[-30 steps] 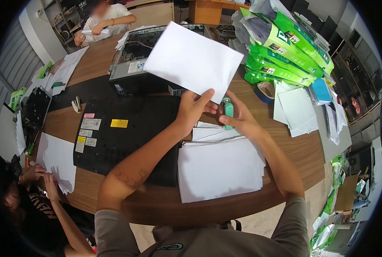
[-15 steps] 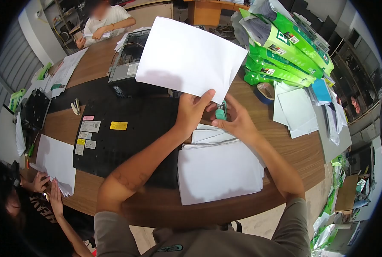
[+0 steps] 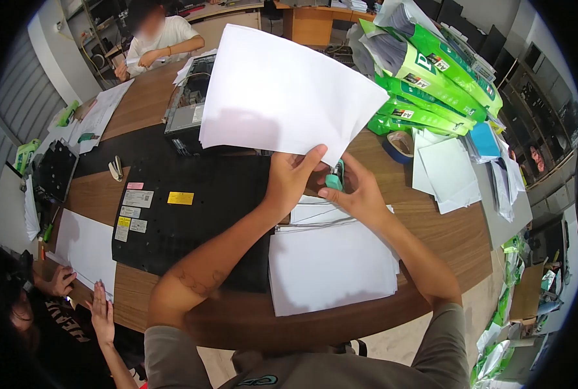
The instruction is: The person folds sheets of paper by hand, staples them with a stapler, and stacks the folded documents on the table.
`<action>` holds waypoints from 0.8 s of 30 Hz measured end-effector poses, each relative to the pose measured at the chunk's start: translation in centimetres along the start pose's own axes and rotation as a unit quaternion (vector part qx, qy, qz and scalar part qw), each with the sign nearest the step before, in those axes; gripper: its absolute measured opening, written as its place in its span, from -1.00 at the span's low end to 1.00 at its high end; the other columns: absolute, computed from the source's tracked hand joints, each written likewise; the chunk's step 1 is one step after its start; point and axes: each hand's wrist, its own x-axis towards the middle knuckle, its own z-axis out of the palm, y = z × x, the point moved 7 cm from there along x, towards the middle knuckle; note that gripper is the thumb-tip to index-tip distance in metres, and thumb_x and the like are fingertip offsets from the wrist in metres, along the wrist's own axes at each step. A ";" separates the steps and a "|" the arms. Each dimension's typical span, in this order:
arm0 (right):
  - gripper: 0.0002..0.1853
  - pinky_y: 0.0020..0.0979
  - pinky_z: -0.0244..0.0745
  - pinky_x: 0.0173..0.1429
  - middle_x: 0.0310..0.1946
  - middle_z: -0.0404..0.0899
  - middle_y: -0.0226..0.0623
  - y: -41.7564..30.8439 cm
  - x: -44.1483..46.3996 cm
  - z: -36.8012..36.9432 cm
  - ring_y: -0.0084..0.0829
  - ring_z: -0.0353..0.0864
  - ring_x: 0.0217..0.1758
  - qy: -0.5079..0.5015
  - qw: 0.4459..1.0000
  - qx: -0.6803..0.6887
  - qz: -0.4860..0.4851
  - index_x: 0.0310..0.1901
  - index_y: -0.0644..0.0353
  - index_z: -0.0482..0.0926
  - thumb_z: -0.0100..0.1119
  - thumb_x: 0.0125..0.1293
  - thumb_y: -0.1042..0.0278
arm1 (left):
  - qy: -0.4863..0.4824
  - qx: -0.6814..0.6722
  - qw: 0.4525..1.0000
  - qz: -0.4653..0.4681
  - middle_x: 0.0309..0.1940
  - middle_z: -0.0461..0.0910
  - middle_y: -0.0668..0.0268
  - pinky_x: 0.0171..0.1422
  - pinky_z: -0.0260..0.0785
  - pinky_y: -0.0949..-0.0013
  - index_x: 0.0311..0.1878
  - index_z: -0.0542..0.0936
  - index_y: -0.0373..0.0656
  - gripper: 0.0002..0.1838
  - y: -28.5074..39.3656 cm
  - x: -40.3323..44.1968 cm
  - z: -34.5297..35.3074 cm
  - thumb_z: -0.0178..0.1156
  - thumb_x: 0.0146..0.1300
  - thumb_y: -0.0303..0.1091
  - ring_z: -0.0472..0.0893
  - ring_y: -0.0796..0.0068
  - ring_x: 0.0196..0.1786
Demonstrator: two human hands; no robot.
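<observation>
My left hand [image 3: 296, 174] pinches the lower corner of a sheaf of white paper [image 3: 282, 91], thumb on top. The sheaf is raised and tilted over the table. My right hand [image 3: 355, 187] is closed round a small teal stapler [image 3: 335, 178] held at that same corner. Whether the stapler's jaws are pressed together is hidden by my fingers. Under my hands lies a stack of white paper [image 3: 331, 266], with folded sheets [image 3: 315, 211] along its far edge.
A black panel with labels [image 3: 191, 220] lies left of the stack, an opened computer case [image 3: 188, 120] behind it. Green paper packs [image 3: 425, 84] are piled at the back right near a tape roll [image 3: 400, 144]. Another stapler [image 3: 115, 168] lies left. Two other people sit at the table.
The paper sheaf has shifted slightly and its right edge has fanned out. My hands keep their hold, a touch lower in view. At the lower left, a co-worker's hands have moved apart.
</observation>
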 end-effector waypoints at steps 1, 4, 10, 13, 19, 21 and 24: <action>-0.21 -0.36 0.50 0.22 0.08 0.59 -0.19 0.1 -0.1 -0.1 -0.41 0.58 0.10 0.006 1.000 -0.019 -0.001 0.41 0.30 0.30 0.49 0.15 0.51 | 0.000 0.000 1.000 0.000 -0.15 0.67 0.23 -0.15 0.57 0.49 0.05 0.56 -0.40 -0.73 0.0 0.0 -0.1 0.26 0.41 -0.40 0.66 0.57 -0.21; -0.19 -0.37 0.51 0.17 0.02 0.62 -0.18 0.4 -0.1 -0.1 -0.42 0.59 0.05 0.016 0.999 -0.041 -0.006 0.40 0.28 0.31 0.53 0.13 0.45 | 0.008 0.020 1.000 -0.009 -0.17 0.67 0.24 -0.15 0.57 0.49 0.03 0.57 -0.40 -0.74 0.0 0.0 -0.2 0.26 0.40 -0.40 0.66 0.57 -0.24; -0.19 -0.38 0.51 0.12 -0.02 0.63 -0.18 0.2 -0.1 -0.1 -0.44 0.59 -0.01 0.021 0.998 -0.050 0.007 0.39 0.28 0.32 0.54 0.12 0.42 | 0.011 0.056 0.998 -0.009 -0.16 0.67 0.24 -0.16 0.54 0.48 0.03 0.58 -0.39 -0.73 0.0 -0.2 -0.2 0.28 0.39 -0.39 0.66 0.56 -0.24; -0.21 -0.39 0.51 0.10 -0.03 0.63 -0.20 0.1 0.0 0.0 -0.47 0.58 -0.02 0.027 0.999 -0.035 0.000 0.38 0.28 0.33 0.53 0.14 0.43 | -0.003 0.039 0.999 0.020 -0.14 0.67 0.24 -0.12 0.54 0.46 0.05 0.57 -0.39 -0.71 0.4 -0.1 0.1 0.28 0.38 -0.39 0.65 0.55 -0.20; -0.32 -0.40 0.52 0.09 -0.08 0.66 -0.22 0.0 0.0 -0.4 -0.48 0.60 -0.06 0.057 0.998 -0.034 -0.002 0.31 0.30 0.42 0.49 0.16 0.46 | -0.018 0.012 0.999 0.031 -0.08 0.66 0.22 -0.06 0.55 0.45 0.08 0.55 -0.40 -0.71 0.6 -0.2 0.5 0.27 0.39 -0.43 0.65 0.53 -0.11; -0.36 -0.40 0.52 0.08 -0.10 0.68 -0.22 0.1 0.0 -0.5 -0.48 0.61 -0.07 0.062 0.997 -0.048 0.002 0.28 0.30 0.44 0.48 0.17 0.47 | -0.036 0.017 0.999 0.023 -0.05 0.65 0.21 -0.04 0.56 0.43 0.10 0.53 -0.41 -0.70 0.6 -0.3 0.6 0.26 0.39 -0.46 0.65 0.52 -0.09; -0.39 -0.39 0.53 0.04 -0.14 0.70 -0.22 -0.2 0.0 -0.7 -0.47 0.63 -0.11 0.077 0.996 -0.034 -0.017 0.25 0.30 0.48 0.49 0.16 0.47 | -0.045 -0.003 0.999 0.022 -0.05 0.64 0.20 -0.04 0.57 0.43 0.11 0.52 -0.41 -0.70 0.5 -0.2 0.7 0.25 0.39 -0.47 0.65 0.52 -0.08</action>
